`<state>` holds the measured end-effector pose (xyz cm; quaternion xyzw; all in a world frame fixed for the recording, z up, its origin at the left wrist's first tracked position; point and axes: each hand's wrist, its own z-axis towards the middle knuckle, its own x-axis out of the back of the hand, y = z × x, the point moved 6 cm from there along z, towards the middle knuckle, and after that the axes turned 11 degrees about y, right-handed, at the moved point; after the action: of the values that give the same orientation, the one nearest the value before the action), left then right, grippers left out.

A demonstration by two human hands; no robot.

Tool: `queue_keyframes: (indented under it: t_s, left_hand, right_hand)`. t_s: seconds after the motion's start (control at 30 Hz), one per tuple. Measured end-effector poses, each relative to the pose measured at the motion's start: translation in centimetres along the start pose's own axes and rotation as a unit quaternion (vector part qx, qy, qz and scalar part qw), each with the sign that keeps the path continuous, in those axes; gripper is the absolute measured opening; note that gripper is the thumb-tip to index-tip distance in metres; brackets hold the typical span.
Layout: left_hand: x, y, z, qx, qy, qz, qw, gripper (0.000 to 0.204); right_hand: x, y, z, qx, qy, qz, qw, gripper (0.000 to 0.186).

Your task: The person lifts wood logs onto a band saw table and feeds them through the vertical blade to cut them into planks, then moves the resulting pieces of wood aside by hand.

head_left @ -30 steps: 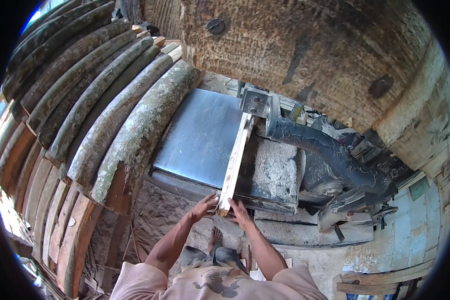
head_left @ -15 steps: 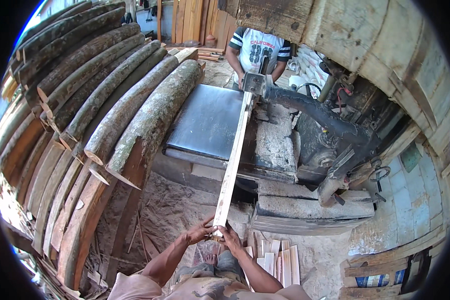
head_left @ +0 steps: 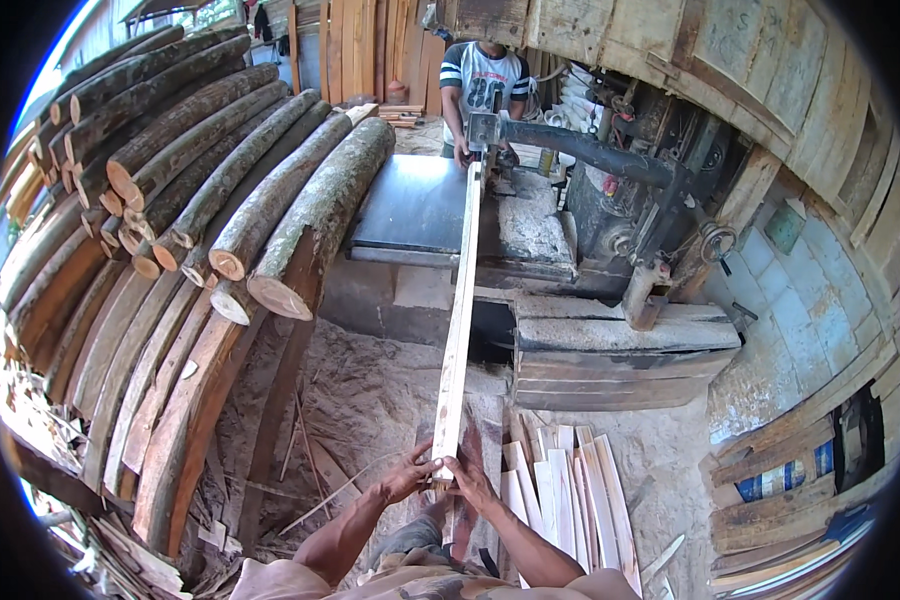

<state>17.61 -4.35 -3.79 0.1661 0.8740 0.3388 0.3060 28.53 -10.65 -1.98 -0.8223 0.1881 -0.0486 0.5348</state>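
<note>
A long, pale, narrow wooden board [head_left: 457, 340] runs from the machine toward my body. My left hand [head_left: 412, 474] grips its near end from the left side. At the same end, on the right side, my right hand [head_left: 469, 481] is closed with its thumb on top. The board's far part lies over the dark metal table [head_left: 410, 205] of a saw, beside the saw's guide block [head_left: 484, 130]. A co-worker [head_left: 484, 85] in a white and black shirt stands behind the machine, hands near the far end; what those hands grip is hard to make out.
Stacked logs [head_left: 320, 210] fill the left, with cut slabs [head_left: 185, 430] below. Several pale strips [head_left: 575, 485] lie on the sawdust floor by my right arm. A sawdust-covered wooden box [head_left: 625, 370] stands under the saw's curved arm [head_left: 590, 150]. Boarding [head_left: 770, 70] overhangs at upper right.
The saw and co-worker appear farther off. More of the board now extends from the table toward me, both hands still on its end. More of the floor strips shows.
</note>
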Motion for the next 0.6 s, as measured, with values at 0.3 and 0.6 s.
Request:
queue_keyframes:
  t_s: [0.3,0.6]
  left_hand:
    - [-0.2,-11.6,-8.7,0.002,0.083,-0.099,0.992,0.068]
    - [0.4,3.1,7.4,-0.053,0.085,-0.107,0.989,0.056]
  right_hand:
    - [-1.1,6.3,-13.6,0.017,0.056,-0.025,0.998,0.06]
    - [10.2,25.9,-23.1,-0.388,0.214,0.317,0.839,0.057]
